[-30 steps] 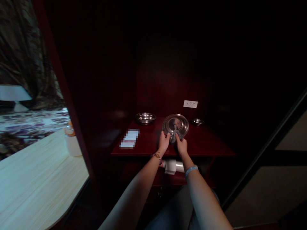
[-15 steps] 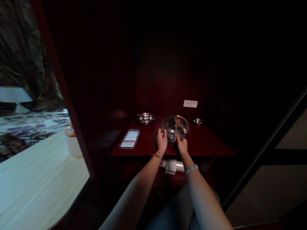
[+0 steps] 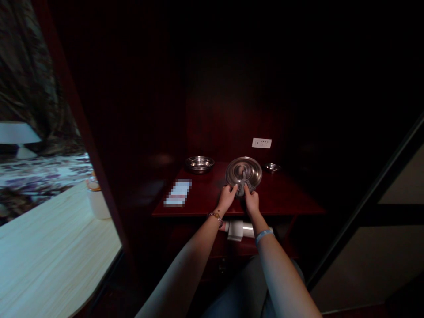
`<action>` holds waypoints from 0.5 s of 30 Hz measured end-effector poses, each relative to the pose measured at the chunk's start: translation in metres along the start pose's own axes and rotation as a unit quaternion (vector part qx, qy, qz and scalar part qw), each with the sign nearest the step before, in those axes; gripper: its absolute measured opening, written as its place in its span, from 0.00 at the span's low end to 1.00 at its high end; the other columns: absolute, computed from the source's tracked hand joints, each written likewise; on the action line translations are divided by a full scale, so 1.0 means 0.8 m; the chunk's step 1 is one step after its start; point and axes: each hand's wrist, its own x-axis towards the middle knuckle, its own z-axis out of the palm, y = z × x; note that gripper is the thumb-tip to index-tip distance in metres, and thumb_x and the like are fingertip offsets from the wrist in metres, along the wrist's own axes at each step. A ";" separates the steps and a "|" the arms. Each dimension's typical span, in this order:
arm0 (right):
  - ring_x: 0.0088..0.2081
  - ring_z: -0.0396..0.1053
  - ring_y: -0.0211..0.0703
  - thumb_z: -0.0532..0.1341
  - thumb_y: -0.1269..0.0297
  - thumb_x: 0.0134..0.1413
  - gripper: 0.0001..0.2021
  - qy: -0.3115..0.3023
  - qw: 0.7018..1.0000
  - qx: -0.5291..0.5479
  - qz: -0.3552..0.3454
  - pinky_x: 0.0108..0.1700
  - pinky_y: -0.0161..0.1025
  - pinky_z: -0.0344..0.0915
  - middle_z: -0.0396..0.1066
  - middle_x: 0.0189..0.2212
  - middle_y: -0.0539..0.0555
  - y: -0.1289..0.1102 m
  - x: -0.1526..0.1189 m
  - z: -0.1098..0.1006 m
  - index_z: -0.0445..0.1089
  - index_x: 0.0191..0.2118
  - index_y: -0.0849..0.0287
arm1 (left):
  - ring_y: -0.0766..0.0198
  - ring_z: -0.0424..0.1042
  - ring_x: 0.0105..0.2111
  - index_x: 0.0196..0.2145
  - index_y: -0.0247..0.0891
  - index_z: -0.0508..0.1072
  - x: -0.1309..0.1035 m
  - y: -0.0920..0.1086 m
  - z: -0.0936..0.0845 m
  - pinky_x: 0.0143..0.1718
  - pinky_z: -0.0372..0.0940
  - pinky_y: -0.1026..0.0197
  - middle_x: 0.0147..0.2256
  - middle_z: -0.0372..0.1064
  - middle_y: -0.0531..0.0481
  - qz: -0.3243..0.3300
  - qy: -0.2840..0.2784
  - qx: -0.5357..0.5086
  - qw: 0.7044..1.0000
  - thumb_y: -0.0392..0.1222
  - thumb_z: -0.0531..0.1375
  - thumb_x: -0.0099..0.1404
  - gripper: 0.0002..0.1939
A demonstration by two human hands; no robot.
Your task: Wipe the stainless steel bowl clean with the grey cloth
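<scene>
I have the left hand [image 3: 227, 197] and the right hand [image 3: 252, 201] in a closed grip on the near rim of a shiny metal dish [image 3: 253, 171], a bunched grey cloth [image 3: 243, 189] at the thumbs; the dish tilts its round face toward me over the middle of the red shelf [image 3: 285, 194]. Beyond it I see a metal bowl [image 3: 199, 164] by the shelf's back left corner, a small bowl [image 3: 272, 168] toward the back right corner, and a blurred pale item [image 3: 178, 193] near the left edge.
</scene>
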 end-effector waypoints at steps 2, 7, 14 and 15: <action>0.30 0.72 0.45 0.61 0.38 0.43 0.31 -0.002 1.000 0.005 0.011 0.31 0.35 0.63 0.75 0.22 0.57 0.000 0.000 0.000 0.77 0.32 0.69 | 0.59 0.73 0.33 0.34 0.33 0.76 0.001 -0.002 0.000 0.37 0.65 0.60 0.33 0.76 0.42 0.005 0.000 0.006 1.000 0.51 0.57 0.63 0.18; 0.28 0.70 0.44 0.61 0.37 0.43 0.31 -0.008 1.000 0.003 0.018 0.29 0.34 0.61 0.73 0.20 0.56 0.004 0.003 0.002 0.76 0.29 0.68 | 0.62 0.70 0.28 0.31 0.32 0.75 -0.001 0.002 -0.002 0.32 0.63 0.62 0.29 0.74 0.44 0.000 0.023 0.013 1.000 0.53 0.56 0.63 0.20; 0.27 0.69 0.43 0.61 0.37 0.43 0.32 0.005 1.000 -0.008 0.023 0.28 0.34 0.60 0.72 0.20 0.56 0.011 0.005 0.006 0.76 0.30 0.70 | 0.66 0.63 0.23 0.25 0.34 0.71 -0.006 0.021 -0.010 0.25 0.55 0.65 0.23 0.69 0.49 -0.024 0.092 0.015 0.995 0.56 0.54 0.64 0.22; 0.27 0.69 0.43 0.61 0.37 0.43 0.32 0.004 1.000 -0.009 0.021 0.28 0.34 0.60 0.73 0.20 0.56 0.011 0.005 0.006 0.76 0.30 0.70 | 0.67 0.63 0.23 0.24 0.34 0.70 -0.007 0.024 -0.011 0.24 0.54 0.66 0.23 0.69 0.50 -0.023 0.102 0.013 0.994 0.57 0.53 0.64 0.23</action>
